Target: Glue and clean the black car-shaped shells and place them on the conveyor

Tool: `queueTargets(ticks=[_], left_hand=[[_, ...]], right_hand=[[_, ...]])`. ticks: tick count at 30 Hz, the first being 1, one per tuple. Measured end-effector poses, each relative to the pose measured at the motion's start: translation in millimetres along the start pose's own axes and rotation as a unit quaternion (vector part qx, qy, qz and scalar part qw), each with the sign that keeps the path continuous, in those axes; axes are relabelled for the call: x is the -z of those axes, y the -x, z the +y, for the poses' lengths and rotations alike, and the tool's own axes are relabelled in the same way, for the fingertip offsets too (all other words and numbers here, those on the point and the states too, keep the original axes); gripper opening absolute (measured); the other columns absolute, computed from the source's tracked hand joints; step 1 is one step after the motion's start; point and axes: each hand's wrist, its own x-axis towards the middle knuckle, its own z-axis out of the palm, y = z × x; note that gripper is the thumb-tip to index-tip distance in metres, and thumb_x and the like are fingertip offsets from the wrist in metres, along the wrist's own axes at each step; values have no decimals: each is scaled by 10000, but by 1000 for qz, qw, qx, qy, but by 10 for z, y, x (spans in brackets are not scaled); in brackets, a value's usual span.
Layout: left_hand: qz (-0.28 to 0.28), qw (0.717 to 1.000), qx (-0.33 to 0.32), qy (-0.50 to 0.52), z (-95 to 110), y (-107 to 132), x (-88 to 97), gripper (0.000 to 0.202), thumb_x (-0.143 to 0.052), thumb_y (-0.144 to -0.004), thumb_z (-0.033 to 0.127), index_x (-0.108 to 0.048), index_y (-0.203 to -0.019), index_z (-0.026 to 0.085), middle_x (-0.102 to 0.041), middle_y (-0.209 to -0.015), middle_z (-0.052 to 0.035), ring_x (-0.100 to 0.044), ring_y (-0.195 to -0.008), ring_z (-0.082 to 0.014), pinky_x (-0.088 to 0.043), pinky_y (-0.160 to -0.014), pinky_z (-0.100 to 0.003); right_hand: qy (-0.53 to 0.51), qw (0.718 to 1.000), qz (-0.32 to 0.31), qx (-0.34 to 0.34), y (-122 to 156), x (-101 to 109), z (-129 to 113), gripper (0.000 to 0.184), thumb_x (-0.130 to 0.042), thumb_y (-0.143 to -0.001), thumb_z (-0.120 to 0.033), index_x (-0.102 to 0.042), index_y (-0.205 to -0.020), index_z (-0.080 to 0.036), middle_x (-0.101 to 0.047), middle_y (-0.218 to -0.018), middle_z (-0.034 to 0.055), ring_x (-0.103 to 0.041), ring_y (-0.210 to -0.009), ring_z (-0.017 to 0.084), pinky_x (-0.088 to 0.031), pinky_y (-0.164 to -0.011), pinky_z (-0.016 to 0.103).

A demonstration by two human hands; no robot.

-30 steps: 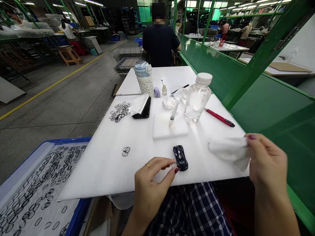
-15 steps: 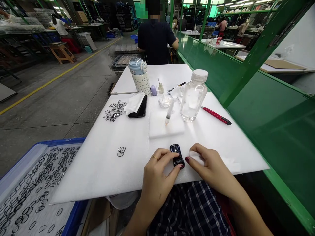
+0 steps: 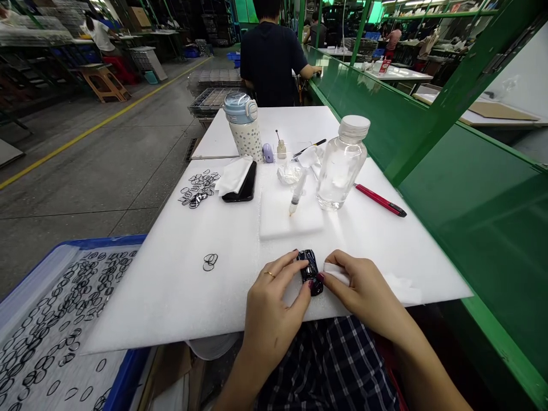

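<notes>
A small glossy black toy car (image 3: pixel 309 265) lies on the white foam-topped table in front of me. My left hand (image 3: pixel 278 288) grips it from the left, fingertips on its upper part and thumb at its lower end. In my right hand (image 3: pixel 362 282) a folded white tissue (image 3: pixel 337 273) is pinched between thumb and fingers. The right thumb tip is close against the car's right side; whether it touches is unclear. Just beyond the hands lies a white foam block (image 3: pixel 291 228), with a syringe (image 3: pixel 297 195) leaning on it.
A clear bottle (image 3: pixel 342 165), a red pen-like cutter (image 3: pixel 380 200), a patterned tumbler (image 3: pixel 246 128) and a phone (image 3: pixel 242 188) under tissue stand or lie beyond. Black rings (image 3: pixel 209 262) lie at left; a blue-rimmed tray (image 3: pixel 128 365) holds many more. A person (image 3: pixel 274 63) sits ahead.
My right hand has moved slightly left, bringing its thumb and the tissue closer to the car. My left fingers have shifted a little on the car. The camera view has tilted slightly.
</notes>
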Motion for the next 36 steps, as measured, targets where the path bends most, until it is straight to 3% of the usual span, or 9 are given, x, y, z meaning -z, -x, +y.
queueTargets(ticks=[11, 13, 15, 17, 18, 21, 25, 30, 36], left_hand=[[-16, 1000, 16, 7, -4, -24, 27, 287, -620, -823, 141, -678, -1090, 231, -648, -1224, -58, -597, -1123, -245, -521, -965, -468], [-70, 998, 9, 6, 5, -83, 93, 407, -650, -802, 145, -629, -1196, 240, -581, -1331, -64, -527, -1228, -264, -476, -1025, -491], [-159, 987, -20, 3, 1, -157, 158, 596, -679, -782, 136, -524, -1341, 273, -477, -1455, -51, -408, -1349, -279, -395, -1099, -521], [-228, 973, -43, 1, -17, -219, 192, 661, -703, -780, 138, -484, -1378, 314, -441, -1489, -24, -367, -1380, -272, -357, -1124, -521], [-235, 971, -44, 0, -30, -238, 191, 628, -726, -777, 158, -519, -1346, 323, -469, -1465, -18, -397, -1357, -268, -372, -1113, -511], [-175, 984, -26, -1, -71, -238, 136, 521, -830, -694, 262, -646, -1180, 295, -570, -1302, -38, -514, -1217, -270, -455, -1026, -478], [-117, 993, -34, -1, -104, -185, 66, 480, -844, -675, 258, -672, -1123, 276, -588, -1180, -46, -547, -1122, -264, -483, -969, -464], [-121, 992, -38, 3, -124, -177, 70, 470, -825, -688, 193, -678, -1126, 282, -590, -1173, -40, -550, -1100, -261, -495, -940, -455], [-148, 987, -57, 13, -128, -195, 130, 425, -668, -808, 114, -648, -1202, 272, -575, -1200, -55, -539, -1126, -244, -487, -967, -432]], right_hand=[[-7, 1000, 15, 2, -11, -16, 11, 158, -563, -893, -322, -526, -791, -207, -529, -636, -38, -450, -580, 131, -305, -532, 259], [-35, 999, 18, 11, 0, -4, 21, 160, -567, -892, -314, -533, -782, -203, -536, -648, -35, -459, -590, 127, -325, -534, 251], [-71, 997, 36, 25, 31, -7, 54, 155, -548, -909, -310, -556, -801, -200, -561, -684, -27, -476, -603, 122, -355, -535, 241], [-76, 991, 96, 45, 80, -35, 110, 146, -537, -924, -306, -584, -838, -197, -579, -699, -20, -478, -582, 115, -373, -515, 236], [-61, 986, 142, 67, 107, -60, 145, 128, -548, -923, -295, -598, -859, -196, -586, -695, -20, -476, -560, 110, -377, -501, 235], [22, 949, 256, 180, 183, -163, 243, 74, -596, -895, -176, -628, -960, -191, -639, -736, -1, -534, -559, 107, -427, -503, 234], [92, 918, 257, 286, 240, -289, 301, 282, -579, -870, -58, -614, -1116, -191, -683, -886, 71, -636, -738, 169, -522, -608, 289], [97, 912, 276, 289, 251, -361, 284, 322, -589, -852, -46, -627, -1137, -191, -657, -951, 96, -641, -783, 176, -542, -631, 303], [124, 910, 271, 288, 205, -397, 248, 273, -591, -864, -79, -648, -1104, -196, -633, -1030, 118, -645, -778, 174, -555, -634, 307]])
